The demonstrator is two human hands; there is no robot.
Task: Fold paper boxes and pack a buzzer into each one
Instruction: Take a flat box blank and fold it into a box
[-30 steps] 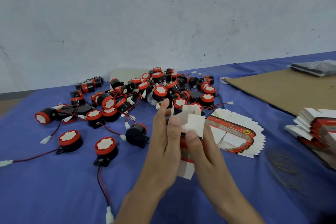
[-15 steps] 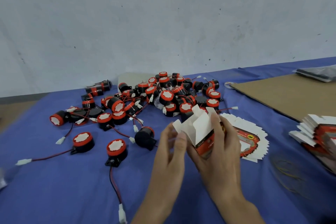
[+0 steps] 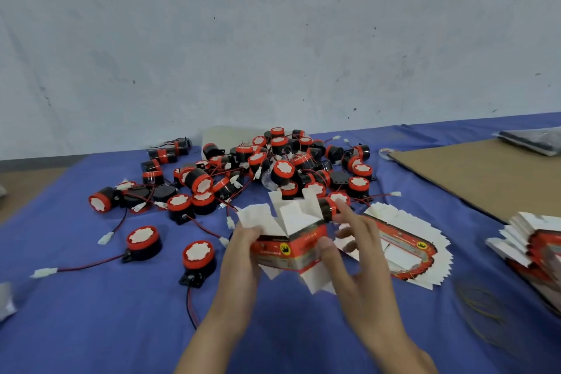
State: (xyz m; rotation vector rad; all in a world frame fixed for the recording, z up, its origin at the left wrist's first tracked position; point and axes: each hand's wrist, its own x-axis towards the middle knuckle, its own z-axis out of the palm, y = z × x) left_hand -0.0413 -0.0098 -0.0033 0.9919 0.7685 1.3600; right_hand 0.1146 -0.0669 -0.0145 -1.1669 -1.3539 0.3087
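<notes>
The fingers [image 3: 247, 232] of the left hand [image 3: 239, 261] were curled round the left edge of a paper box [image 3: 288, 250], gripping it. On the box's right side the right hand [image 3: 361, 264] pinched it, with the thumb [image 3: 326, 247] pressed on the near red face and the other fingers spread behind. Its index finger was stretched out past the box's upper right corner; motion blur hid finer detail. The box was held just above the table [image 3: 91, 313], which was covered in blue cloth. The white top flaps [image 3: 285, 212] stood open and the bottom flaps hung loose beneath.

Just left of the box lay two single buzzers, one [image 3: 198, 256] nearer and one [image 3: 142, 240] farther out, each red-topped with a trailing wire. Beyond the box sat a heap of buzzers [image 3: 273, 167], black bodies with red rims and tangled wires. Just right of the box lay a fan of flat box blanks [image 3: 406, 247]. Farther right of the box, at the frame's edge, was a second stack of blanks [image 3: 540, 240]. Some thin rubber bands [image 3: 479, 310] lay right of the box and nearer the person. A brown cardboard sheet [image 3: 485, 173] lay beyond and right of the box, and a dark packet [image 3: 534, 140] rested at its far corner. A pale wall [image 3: 212, 55] rose behind the heap.
</notes>
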